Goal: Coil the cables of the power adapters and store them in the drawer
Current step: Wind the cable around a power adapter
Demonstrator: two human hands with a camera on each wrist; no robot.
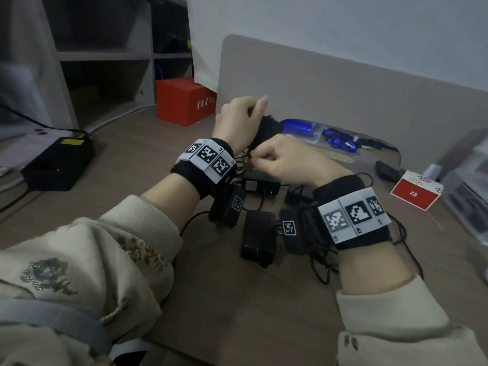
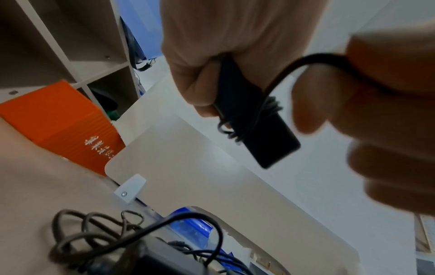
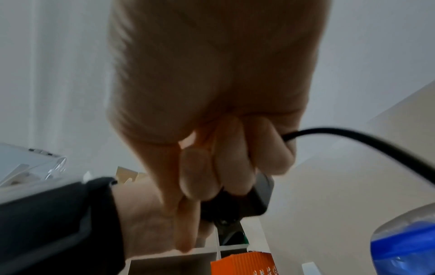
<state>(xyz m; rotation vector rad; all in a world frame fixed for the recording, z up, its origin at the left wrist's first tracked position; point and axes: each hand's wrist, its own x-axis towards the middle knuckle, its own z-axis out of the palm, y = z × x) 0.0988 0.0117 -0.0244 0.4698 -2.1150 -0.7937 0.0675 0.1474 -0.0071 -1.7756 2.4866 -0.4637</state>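
My left hand is raised above the desk and grips a black power adapter. In the left wrist view that adapter has several turns of thin black cable wound round its middle. Just below it, my right hand pinches the loose stretch of the same cable in curled fingers. Several other black adapters lie on the desk under my wrists, their cables loose and tangled. No drawer shows plainly in any view.
A red box stands at the back left by a shelf unit. A black charger brick sits at the left. Blue items in a clear bag lie along the divider panel. A small red-and-white box and clear plastic storage are at the right.
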